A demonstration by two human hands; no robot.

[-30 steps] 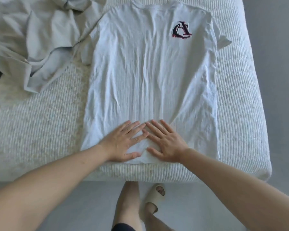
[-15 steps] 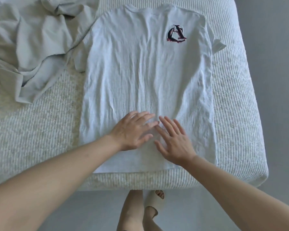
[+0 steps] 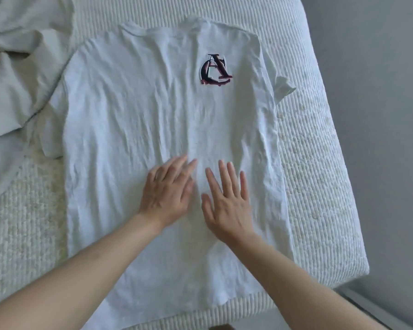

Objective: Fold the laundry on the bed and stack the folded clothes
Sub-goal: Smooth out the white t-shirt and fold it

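Both of our hands have slid up the white T-shirt (image 3: 167, 129) from its hem toward its middle, smoothing as they go. Our left hand (image 3: 166, 190) and right hand (image 3: 227, 201) lie side by side, palms down, fingers straight and spread, pressing flat and gripping nothing. We see the shirt spread flat on the ribbed white bed (image 3: 320, 163), collar at the far end, hem at the near edge, a dark logo (image 3: 215, 69) near the far right shoulder. One short sleeve (image 3: 283, 86) sticks out on the right. A rumpled pale sheet (image 3: 17, 75) lies at the far left, just beside the shirt. We judge the shirt light, soft and limp, still wrinkled; it should be pinched at a shoulder and the hem along one side to fold it inward.
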